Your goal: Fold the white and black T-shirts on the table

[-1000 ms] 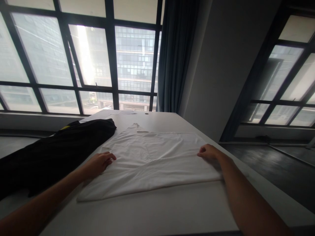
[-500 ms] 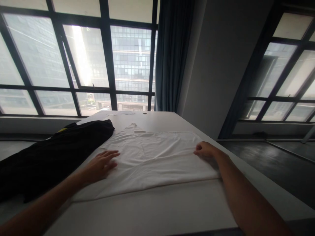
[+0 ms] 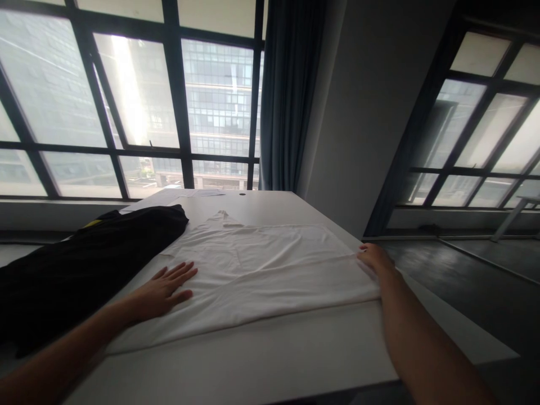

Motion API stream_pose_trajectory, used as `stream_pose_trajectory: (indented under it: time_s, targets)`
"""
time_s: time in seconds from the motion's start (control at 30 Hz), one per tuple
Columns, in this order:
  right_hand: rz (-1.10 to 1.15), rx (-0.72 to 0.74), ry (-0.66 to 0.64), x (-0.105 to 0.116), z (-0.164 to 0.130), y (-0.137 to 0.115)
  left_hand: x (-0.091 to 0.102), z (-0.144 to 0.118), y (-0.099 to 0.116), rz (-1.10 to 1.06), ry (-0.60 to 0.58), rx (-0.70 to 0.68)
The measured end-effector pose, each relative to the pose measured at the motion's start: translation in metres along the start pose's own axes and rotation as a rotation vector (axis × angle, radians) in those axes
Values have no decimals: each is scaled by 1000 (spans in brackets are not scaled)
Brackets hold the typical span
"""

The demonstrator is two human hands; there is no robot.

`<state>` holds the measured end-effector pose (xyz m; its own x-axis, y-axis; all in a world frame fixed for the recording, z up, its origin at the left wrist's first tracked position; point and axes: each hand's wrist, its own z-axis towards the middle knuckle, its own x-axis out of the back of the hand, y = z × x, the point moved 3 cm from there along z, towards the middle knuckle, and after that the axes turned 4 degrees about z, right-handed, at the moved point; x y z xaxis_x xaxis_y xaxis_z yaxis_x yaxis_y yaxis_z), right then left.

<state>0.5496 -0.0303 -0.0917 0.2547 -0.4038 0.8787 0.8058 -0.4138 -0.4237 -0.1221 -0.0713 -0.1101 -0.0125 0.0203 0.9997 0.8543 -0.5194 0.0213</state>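
Observation:
A white cloth garment (image 3: 270, 270), perhaps a shirt, lies spread on the white table (image 3: 261, 349), with shallow wrinkles across it and a pointed bit of fabric at its far side. My left hand (image 3: 166, 289) rests flat on the garment's left part, fingers spread. At the right end, my right hand (image 3: 374, 257) has its fingers closed on the garment's edge near the table's right side. Part of that edge is hidden behind my right hand and forearm.
A black garment (image 3: 93, 264) with a bit of yellow lies along the table's left side. White sheets (image 3: 206, 193) are at the far end, near a dark round hole (image 3: 242, 194). Windows, a blue curtain (image 3: 282, 101) and a pillar (image 3: 341, 124) stand beyond.
My right hand has moved to the right, out to the garment's end. My left hand has flattened and spread on the cloth. The view has shifted slightly right.

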Motion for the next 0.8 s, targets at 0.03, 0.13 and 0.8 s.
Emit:
stream_pose_trajectory:
  time_s: [0.03,0.13,0.8]
  targets:
    - [2,-76,45,3,0,2,0,0,0,-3,-12,5]
    - [61,-59,128,6,-1,-8,-1,0,-1,-3,-26,18]
    - [-153,284,-87,-33,-18,-74,41,26,-4,-101,-88,-29]
